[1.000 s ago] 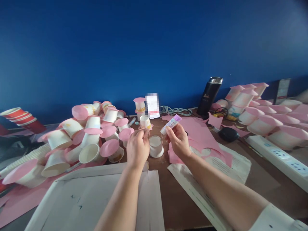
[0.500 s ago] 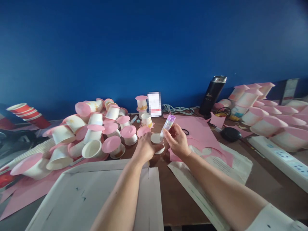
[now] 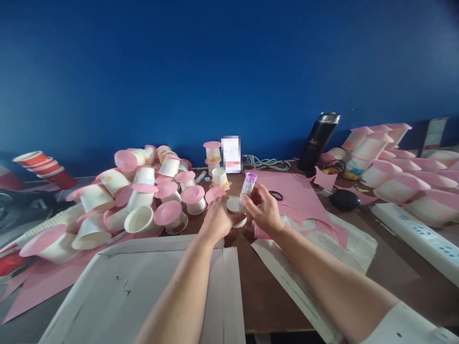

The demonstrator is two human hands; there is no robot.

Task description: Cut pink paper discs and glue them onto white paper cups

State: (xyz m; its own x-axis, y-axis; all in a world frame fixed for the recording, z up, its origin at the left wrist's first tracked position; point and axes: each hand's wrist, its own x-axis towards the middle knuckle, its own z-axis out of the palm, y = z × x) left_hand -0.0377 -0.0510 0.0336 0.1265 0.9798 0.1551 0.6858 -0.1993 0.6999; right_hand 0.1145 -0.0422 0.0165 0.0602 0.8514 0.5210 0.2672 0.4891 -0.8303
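Note:
My left hand [image 3: 219,219] is closed around a small white paper cup [image 3: 234,204], its round end facing up, just above the brown table. In my right hand [image 3: 264,209] a glue stick [image 3: 249,183] with a purple end is pinched upright between thumb and fingers. Its lower end sits at the cup's right rim; whether it touches cannot be made out. A pink paper disc [image 3: 215,194] lies just beyond my left hand, and a white cup with a yellow print [image 3: 220,177] stands behind it.
Many cups topped with pink discs [image 3: 168,213] crowd the left. A large white board [image 3: 143,286] lies in front. Pink paper [image 3: 294,191], black scissors [image 3: 276,195], a black flask [image 3: 318,141], a black mouse-like object [image 3: 344,199] and a white power strip [image 3: 419,236] are to the right.
The glue stick has gone from leaning right to nearly upright, a little lower. My left hand keeps its hold on the cup. The whole view has shifted slightly.

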